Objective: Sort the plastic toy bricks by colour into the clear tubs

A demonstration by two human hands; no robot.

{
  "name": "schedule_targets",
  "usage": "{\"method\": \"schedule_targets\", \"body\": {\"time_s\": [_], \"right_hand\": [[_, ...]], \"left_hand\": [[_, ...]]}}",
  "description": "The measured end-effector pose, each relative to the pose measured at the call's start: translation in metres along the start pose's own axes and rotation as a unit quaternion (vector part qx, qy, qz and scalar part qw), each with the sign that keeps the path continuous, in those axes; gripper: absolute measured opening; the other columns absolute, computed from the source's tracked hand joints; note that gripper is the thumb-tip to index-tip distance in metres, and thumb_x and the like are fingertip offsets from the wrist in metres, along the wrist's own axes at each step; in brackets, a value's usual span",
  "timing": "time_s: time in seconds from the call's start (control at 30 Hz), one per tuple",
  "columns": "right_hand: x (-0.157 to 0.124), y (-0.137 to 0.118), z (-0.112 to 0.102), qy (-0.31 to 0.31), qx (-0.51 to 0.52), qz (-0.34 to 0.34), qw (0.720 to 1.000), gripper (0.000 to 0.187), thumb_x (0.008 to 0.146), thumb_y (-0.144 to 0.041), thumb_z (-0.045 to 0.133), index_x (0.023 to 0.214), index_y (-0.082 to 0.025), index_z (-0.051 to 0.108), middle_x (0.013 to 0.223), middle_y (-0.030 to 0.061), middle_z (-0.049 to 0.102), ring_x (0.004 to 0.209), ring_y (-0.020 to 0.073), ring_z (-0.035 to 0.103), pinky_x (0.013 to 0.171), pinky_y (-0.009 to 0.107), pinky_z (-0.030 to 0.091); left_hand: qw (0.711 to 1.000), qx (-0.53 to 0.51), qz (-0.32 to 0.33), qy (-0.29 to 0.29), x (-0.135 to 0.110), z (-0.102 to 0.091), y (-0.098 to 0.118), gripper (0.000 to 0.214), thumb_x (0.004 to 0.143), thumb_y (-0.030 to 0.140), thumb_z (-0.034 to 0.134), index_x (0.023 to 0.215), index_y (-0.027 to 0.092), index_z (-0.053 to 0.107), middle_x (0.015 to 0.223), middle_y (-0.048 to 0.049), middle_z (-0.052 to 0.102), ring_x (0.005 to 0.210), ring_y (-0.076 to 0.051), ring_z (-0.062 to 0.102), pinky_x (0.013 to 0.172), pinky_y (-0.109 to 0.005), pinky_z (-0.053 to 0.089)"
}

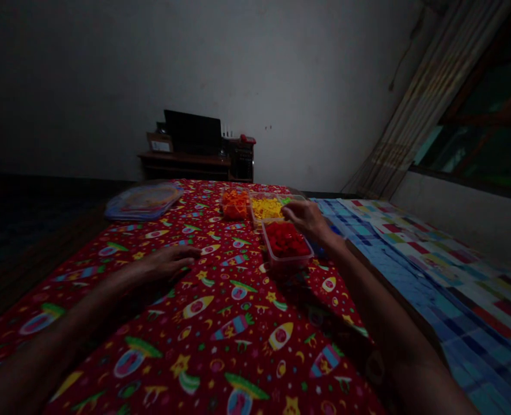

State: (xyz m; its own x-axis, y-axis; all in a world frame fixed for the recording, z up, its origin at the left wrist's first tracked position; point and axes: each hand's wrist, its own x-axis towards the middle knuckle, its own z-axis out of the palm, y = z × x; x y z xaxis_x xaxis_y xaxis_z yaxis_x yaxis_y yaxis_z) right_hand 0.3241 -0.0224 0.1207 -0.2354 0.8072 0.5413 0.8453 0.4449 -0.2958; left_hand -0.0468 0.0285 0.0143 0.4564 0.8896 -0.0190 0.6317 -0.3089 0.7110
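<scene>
As shown across the lower frame, red cloth printed with rockets and stars (259,300), spread over a long table. Left of centre, bare left hand (173,263), resting on or just above the cloth, fingers loosely bent and a little apart, with no item visible in grasp. Right of centre, open rectangular clear plastic box (287,263) full of small bright red pieces (286,238). Just past it, bare right hand (306,219), poised with fingertips drawn together near the border between red and yellow; cannot tell about any piece pinched between them. Beside the red box, partly behind the forearm, small blue pieces (320,252). Farther up, small yellow pieces (266,208), small light green pieces (286,200) and, nearer mid-frame, loose orange pieces (235,203), likewise in clear plastic. At centre left, stack of flat translucent plastic sheets (145,202), possibly lids. At right, blue checked and patchwork bedding (445,253). Beyond, upper left of centre, dark wooden desk (184,157) with black flat monitor (193,129). Done, judging by appearance: red box uncovered, pieces parted by colour. Left, apparently: most of the handling, given such well-filled boxes; exact share impossible to tell.
</scene>
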Motion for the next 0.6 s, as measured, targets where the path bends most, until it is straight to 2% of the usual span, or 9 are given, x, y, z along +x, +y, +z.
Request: {"method": "schedule_targets", "body": {"time_s": [0.1, 0.17, 0.27, 0.33, 0.47, 0.6], "right_hand": [[-0.006, -0.05, 0.05, -0.13, 0.041, -0.106, 0.985, 0.019, 0.085, -0.011, 0.05, 0.072, -0.012, 0.065, 0.062, -0.0003, 0.057, 0.054, 0.0074, 0.04, 0.053, 0.021, 0.027], [-0.012, -0.075, 0.084, -0.173, 0.041, -0.145, 0.973, 0.019, 0.086, -0.012, 0.052, 0.071, -0.013, 0.063, 0.061, -0.0007, 0.055, 0.053, 0.0078, 0.037, 0.054, 0.022, 0.026], [-0.017, -0.096, 0.13, -0.175, 0.044, -0.163, 0.97, 0.016, 0.09, -0.025, 0.054, 0.086, -0.013, 0.063, 0.071, 0.003, 0.059, 0.062, 0.0115, 0.045, 0.06, 0.023, 0.033], [-0.019, -0.101, 0.153, -0.155, 0.036, -0.17, 0.973, 0.023, 0.091, -0.034, 0.055, 0.095, -0.012, 0.061, 0.081, 0.008, 0.061, 0.074, 0.0163, 0.051, 0.069, 0.027, 0.039], [-0.028, -0.104, 0.178, -0.132, 0.025, -0.213, 0.968, 0.034, 0.09, -0.045, 0.054, 0.093, -0.012, 0.058, 0.089, 0.0132, 0.058, 0.089, 0.023, 0.052, 0.08, 0.036, 0.045], [-0.042, -0.109, 0.174, -0.146, 0.075, -0.264, 0.951, 0.015, 0.092, -0.03, 0.054, 0.097, -0.016, 0.054, 0.097, 0.01, 0.055, 0.091, 0.0197, 0.05, 0.081, 0.033, 0.046]], "left_hand": [[0.997, -0.008, -0.009, 0.074, 0.0, 0.007, -0.002, 0.046, 0.062, 0.057, 0.058, 0.086, 0.022, 0.074, 0.094, -0.0081, 0.075, 0.093, -0.029, 0.067, 0.084, -0.035, 0.053], [0.991, -0.046, -0.024, 0.126, -0.001, 0.013, -0.003, 0.041, 0.064, 0.049, 0.051, 0.083, 0.019, 0.072, 0.083, -0.0076, 0.073, 0.081, -0.025, 0.068, 0.076, -0.033, 0.055], [0.98, -0.088, -0.04, 0.172, -0.005, 0.02, -0.005, 0.037, 0.065, 0.039, 0.046, 0.082, 0.016, 0.069, 0.072, -0.005, 0.069, 0.067, -0.02, 0.066, 0.065, -0.031, 0.056], [0.978, -0.095, -0.033, 0.185, -0.006, 0.022, -0.006, 0.035, 0.066, 0.036, 0.045, 0.082, 0.016, 0.069, 0.068, -0.0031, 0.067, 0.064, -0.018, 0.065, 0.064, -0.03, 0.055], [0.973, -0.106, -0.018, 0.203, -0.003, 0.026, -0.011, 0.03, 0.068, 0.033, 0.045, 0.078, 0.017, 0.068, 0.063, -0.0011, 0.064, 0.06, -0.017, 0.064, 0.061, -0.029, 0.055], [0.973, -0.1, -0.004, 0.207, -0.003, 0.027, -0.012, 0.029, 0.069, 0.033, 0.045, 0.078, 0.017, 0.067, 0.063, -0.0009, 0.064, 0.061, -0.017, 0.064, 0.06, -0.028, 0.055]]}}
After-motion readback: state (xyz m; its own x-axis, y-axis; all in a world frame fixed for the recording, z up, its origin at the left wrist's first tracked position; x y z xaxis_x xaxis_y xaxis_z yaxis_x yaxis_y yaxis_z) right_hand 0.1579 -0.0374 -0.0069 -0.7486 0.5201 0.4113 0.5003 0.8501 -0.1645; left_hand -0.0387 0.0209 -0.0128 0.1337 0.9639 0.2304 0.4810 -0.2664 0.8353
